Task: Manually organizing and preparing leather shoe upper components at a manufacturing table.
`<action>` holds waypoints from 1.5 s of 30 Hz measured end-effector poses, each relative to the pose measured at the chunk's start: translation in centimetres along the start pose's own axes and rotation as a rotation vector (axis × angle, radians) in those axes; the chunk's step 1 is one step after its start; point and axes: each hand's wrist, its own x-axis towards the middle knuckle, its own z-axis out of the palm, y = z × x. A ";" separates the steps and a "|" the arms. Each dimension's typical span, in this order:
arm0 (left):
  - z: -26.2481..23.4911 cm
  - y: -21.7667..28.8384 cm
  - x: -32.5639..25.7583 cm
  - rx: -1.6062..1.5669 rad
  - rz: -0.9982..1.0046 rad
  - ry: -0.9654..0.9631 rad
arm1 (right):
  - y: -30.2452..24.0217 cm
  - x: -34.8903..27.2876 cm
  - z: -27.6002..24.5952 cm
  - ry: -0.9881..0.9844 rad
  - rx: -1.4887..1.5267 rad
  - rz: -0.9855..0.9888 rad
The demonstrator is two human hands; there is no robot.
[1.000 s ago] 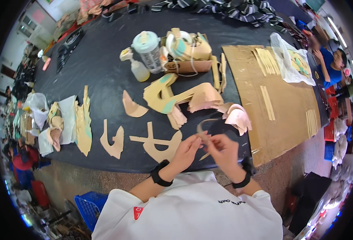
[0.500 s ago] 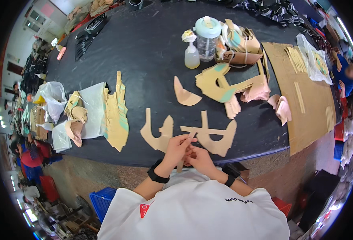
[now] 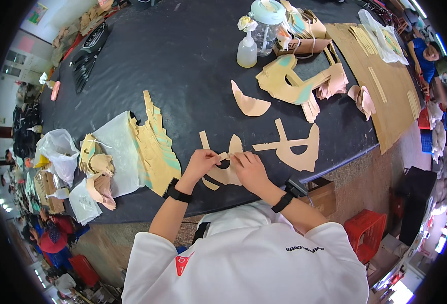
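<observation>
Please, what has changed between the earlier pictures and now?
The left hand and right hand moved leftward along the table, from the right side of the P-shaped cutout to over the U-shaped cutout. A pale strip is at their fingertips, as before. Both cutouts, the bottle and the jug stayed; only the view shifted.

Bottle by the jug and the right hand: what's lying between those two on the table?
In the head view, a curved tan piece lies on the black table between the bottle and the right hand, touching neither.
</observation>
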 end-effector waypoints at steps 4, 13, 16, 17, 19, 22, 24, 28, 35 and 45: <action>-0.1 -0.2 0.3 0.016 -0.024 -0.021 | -0.5 -0.1 0.3 -0.015 -0.082 0.002; 0.0 0.3 0.4 0.106 -0.001 0.000 | -0.5 -0.2 0.2 -0.010 -0.076 0.010; 0.1 0.4 0.6 0.140 -0.006 0.012 | -0.4 -0.2 0.1 -0.022 -0.073 0.004; 0.1 0.5 0.6 0.139 -0.007 0.013 | -0.4 -0.1 0.0 -0.025 -0.071 0.002; 0.1 0.8 0.6 0.177 -0.022 0.010 | -0.3 -0.2 0.1 -0.028 -0.070 0.002; 0.1 0.7 1.0 0.193 -0.024 0.004 | -0.2 -0.1 0.2 -0.019 -0.046 0.007; 0.0 1.0 1.0 0.199 -0.034 0.001 | -0.4 0.0 -0.1 -0.047 -0.055 0.004; -0.1 0.9 1.2 0.233 -0.047 0.006 | -0.5 0.6 -0.3 -0.138 -0.066 0.006; -0.1 1.2 1.2 0.251 0.002 0.027 | -1.0 0.3 0.8 -0.059 -0.221 -0.042; -0.2 1.3 1.4 0.222 -0.037 -0.015 | 1.3 0.8 -0.7 -0.183 0.154 0.066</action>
